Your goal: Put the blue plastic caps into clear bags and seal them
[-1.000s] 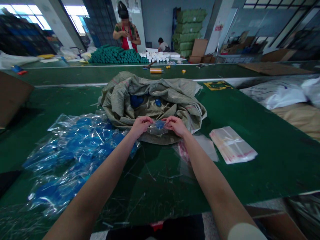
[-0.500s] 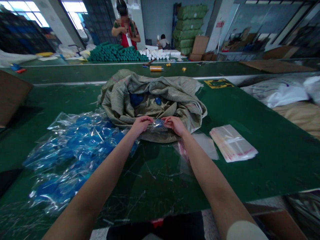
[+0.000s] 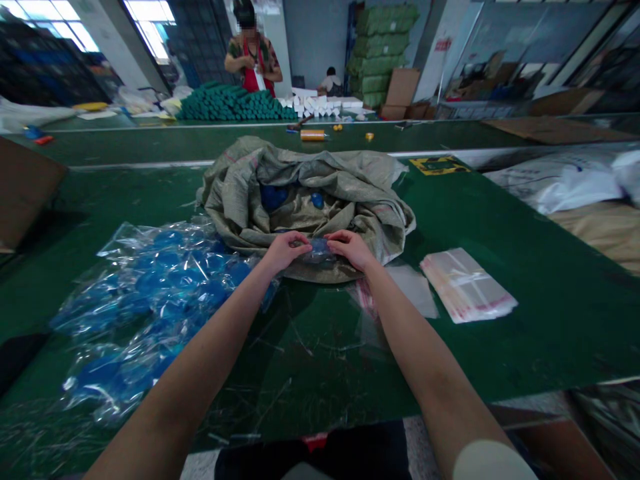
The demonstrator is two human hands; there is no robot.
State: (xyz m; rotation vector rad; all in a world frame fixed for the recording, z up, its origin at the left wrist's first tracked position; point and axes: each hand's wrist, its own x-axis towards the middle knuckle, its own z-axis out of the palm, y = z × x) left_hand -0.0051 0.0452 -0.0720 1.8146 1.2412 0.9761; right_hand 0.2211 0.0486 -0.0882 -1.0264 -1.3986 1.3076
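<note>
My left hand [image 3: 286, 251] and my right hand [image 3: 351, 249] hold a small clear plastic bag with a blue item inside [image 3: 318, 251] between them, just above the near fold of a grey-green woven sack [image 3: 305, 215]. The sack lies open and crumpled, with several blue items [image 3: 274, 197] inside. Left of my left forearm lies a heap of blue items in clear bags [image 3: 160, 287]. Right of my right hand are a loose clear bag [image 3: 413, 291] and a stack of flat clear bags with red edging [image 3: 467, 285].
All this lies on a green-topped work table [image 3: 525, 320]. Beyond it stands a second green table [image 3: 200, 141] holding a tape roll. Farther back, a person in a red apron [image 3: 253, 53] stands behind a pile of teal rolls [image 3: 230, 105]. White sacks [image 3: 565, 181] lie to the right.
My hands have come closer together over the blue item, and the clear bag looks pressed flatter under them. The view has tilted slightly upward.
</note>
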